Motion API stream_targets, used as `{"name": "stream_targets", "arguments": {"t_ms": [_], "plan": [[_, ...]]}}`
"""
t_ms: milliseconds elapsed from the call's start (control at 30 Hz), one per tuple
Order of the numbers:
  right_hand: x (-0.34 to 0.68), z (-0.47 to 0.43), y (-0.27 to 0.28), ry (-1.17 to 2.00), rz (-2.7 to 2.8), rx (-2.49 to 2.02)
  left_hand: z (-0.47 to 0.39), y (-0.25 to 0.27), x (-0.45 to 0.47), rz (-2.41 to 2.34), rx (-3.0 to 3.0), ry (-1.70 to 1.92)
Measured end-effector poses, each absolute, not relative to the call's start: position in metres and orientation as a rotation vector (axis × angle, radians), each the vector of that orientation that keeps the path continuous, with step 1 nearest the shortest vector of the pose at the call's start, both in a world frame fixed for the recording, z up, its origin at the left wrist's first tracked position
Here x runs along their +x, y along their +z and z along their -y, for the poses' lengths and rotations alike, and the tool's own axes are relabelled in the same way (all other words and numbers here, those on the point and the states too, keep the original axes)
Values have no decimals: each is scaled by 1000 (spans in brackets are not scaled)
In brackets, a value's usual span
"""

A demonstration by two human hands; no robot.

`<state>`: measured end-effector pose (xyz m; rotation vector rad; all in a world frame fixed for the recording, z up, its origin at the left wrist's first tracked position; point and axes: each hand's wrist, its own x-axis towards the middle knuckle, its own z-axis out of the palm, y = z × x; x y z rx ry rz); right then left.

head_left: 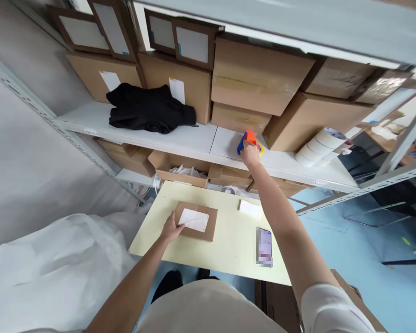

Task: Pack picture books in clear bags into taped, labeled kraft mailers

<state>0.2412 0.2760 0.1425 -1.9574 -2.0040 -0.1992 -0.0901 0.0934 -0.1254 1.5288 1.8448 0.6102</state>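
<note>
A flat brown cardboard box (211,226) lies on the pale yellow table. On its top is a white label (198,221), slightly wrinkled. My left hand (171,228) grips the box's left side, fingers along the edge and thumb on the top by the label's corner. My right arm stretches forward to the shelf, where my right hand (251,153) is closed around an orange and blue tape dispenser (250,137). A bit of yellow shows at the dispenser's right side; my fingers hide part of it.
On the table (229,256) lie a phone (265,245) and a stack of white labels (250,209). The metal shelf (194,138) carries a black garment (149,108), large cartons (254,74) and white tape rolls (321,145). A white plastic bag (55,268) bulges at left.
</note>
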Motion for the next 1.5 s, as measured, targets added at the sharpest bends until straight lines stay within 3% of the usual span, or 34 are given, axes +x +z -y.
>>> {"name": "stream_targets", "arguments": {"t_ms": [133,233,433,533,867,1100,1300,1500], "plan": [[249,-253,129,-289,2000,-1724,-81,-117,-93,-1872,1383,512],[249,-186,78,-200,1865,-1573,-72,-117,-103,-1853,1217,560],[196,-7,-118,771,1762,-1776,-59,-119,-117,-1536,1163,680],[155,22,-165,1022,1706,-1786,-56,-115,-116,-1440,1136,703],[157,-3,-84,796,1525,-1927,-79,-74,-120,-1703,1698,659],[139,-15,-98,831,1511,-2133,-105,-94,-106,-1711,1737,415],[134,-3,-101,552,1711,-2003,-96,-97,-99,-1686,1894,453],[137,-1,-93,519,1906,-2015,-82,-78,-79,-1751,2077,435]]}}
